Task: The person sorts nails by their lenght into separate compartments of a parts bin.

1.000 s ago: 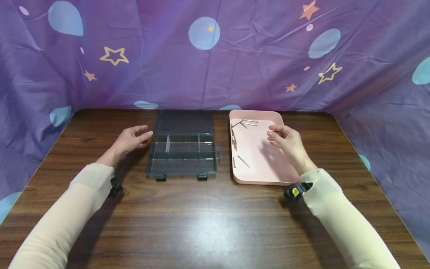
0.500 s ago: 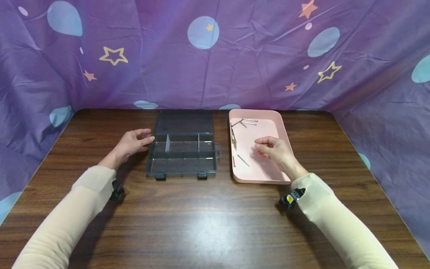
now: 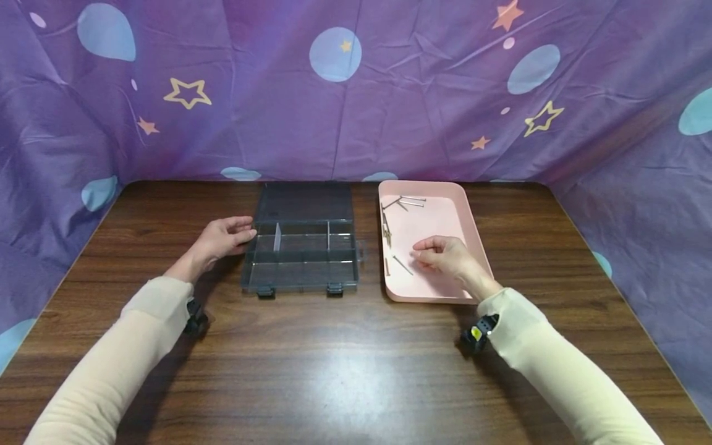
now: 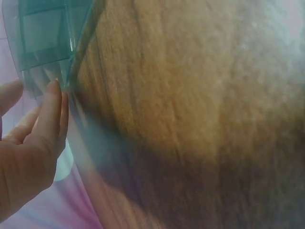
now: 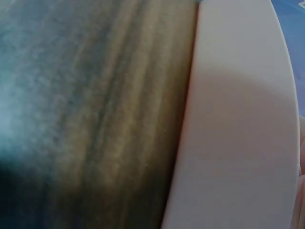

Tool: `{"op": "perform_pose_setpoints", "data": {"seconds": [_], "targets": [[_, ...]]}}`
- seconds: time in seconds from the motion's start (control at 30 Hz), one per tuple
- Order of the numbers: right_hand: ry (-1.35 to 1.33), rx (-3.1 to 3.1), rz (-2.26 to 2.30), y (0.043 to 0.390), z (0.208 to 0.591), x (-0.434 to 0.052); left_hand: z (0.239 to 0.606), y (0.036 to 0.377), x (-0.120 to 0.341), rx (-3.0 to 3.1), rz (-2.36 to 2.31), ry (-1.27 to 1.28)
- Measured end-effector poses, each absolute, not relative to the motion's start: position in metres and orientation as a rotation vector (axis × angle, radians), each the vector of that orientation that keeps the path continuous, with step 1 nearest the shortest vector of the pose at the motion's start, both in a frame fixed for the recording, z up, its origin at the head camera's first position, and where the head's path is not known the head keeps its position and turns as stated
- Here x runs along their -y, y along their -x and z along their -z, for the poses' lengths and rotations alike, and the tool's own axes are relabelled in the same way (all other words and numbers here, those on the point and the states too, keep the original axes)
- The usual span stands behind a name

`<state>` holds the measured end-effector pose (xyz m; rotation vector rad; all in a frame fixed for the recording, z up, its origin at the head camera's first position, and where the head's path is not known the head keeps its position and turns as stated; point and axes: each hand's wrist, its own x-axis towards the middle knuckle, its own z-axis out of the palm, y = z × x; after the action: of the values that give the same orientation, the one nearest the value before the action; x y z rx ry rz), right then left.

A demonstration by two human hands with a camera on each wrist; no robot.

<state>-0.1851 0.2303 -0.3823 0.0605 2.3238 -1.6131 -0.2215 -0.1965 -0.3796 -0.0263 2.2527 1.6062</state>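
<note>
Purple cloth (image 3: pixel 267 111) printed with stars and pale blue shapes hangs behind a brown wooden table (image 3: pixel 267 383). Several thin nails or screws (image 3: pixel 412 204), too small to tell which, lie in a pink tray (image 3: pixel 423 299) on the right half of the table: some rest together near its far left corner, two of them nearly side by side, and more bunch along its left wall. One slanting nail or screw (image 3: pixel 403 266) lies nearer the front, with a short one (image 3: pixel 387 267) beside it against the wall. Just right of the slanting one, the right hand (image 3: pixel 447 256) is above the tray, fingers bent and thumb close to the forefinger; whether anything is pinched between the tips cannot be told. Left of the tray, apart from it, sits a dark see-through box (image 3: pixel 303 272), its lid (image 3: pixel 308 203) laid back toward the cloth, dividers (image 3: pixel 277 237) standing in its middle row and two latches (image 3: pixel 266 292) along its front. The left hand (image 3: pixel 222 238) is at the box's left edge, fingers fairly straight, thumb apart from them, fingertips against the box in the left wrist view. Both arms wear cream sleeves (image 3: pixel 105 364), with a small black device (image 3: pixel 196 316) at each wrist.
</note>
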Motion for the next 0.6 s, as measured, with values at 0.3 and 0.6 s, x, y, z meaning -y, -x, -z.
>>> {"op": "perform_pose_setpoints", "data": {"seconds": [0.3, 0.6], "targets": [[-0.067, -2.332, 1.569, 0.184, 0.389, -0.223, 0.381, 0.22, 0.196, -2.247, -1.623, 0.021], [-0.003, -2.457, 1.411, 0.182, 0.391, -0.219, 0.382, 0.219, 0.196, -2.257, -1.615, 0.016]]}}
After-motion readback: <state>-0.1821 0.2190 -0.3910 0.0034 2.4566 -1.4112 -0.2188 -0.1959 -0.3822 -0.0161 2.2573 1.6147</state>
